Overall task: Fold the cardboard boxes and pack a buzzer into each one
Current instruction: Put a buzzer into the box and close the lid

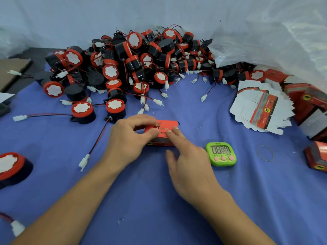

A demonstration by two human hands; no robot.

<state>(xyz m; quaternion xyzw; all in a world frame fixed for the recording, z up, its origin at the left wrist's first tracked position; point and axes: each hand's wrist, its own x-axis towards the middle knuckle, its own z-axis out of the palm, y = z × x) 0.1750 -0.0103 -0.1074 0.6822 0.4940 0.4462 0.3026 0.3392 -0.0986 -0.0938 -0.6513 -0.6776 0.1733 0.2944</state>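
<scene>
Blue cloth point(159, 200) covers the table in front of me, and white plastic sheeting point(265, 32) rises behind it and bulges in from the right. Seen from my head camera, my left hand point(129, 138) is curled round the left end of a small red box point(166, 128), with the thumb and fingers pinching it. The box lies on the cloth in the middle, close in front of me. My right hand point(187, 156) clasps nothing: its forefinger is stretched out and touches the top of the box near the right end, while the other fingers hang loose above the cloth. My hands hide part of the box, so I cannot tell what is inside. Behind it lies a big pile of buzzers point(127, 62), black with red rims and white faces, their red and black wires ending in white plugs. Two buzzers point(82, 110) stand apart from the pile, nearer to me on the left, and another buzzer point(10, 167) sits at the left edge. On the right a fanned stack of flat boxes point(261, 106) lies mostly white side up, with folded red boxes point(316, 156) beyond it at the edge. A green timer point(221, 153) sits just beside my right hand, and a rubber band point(264, 152) lies near it, farther right.
</scene>
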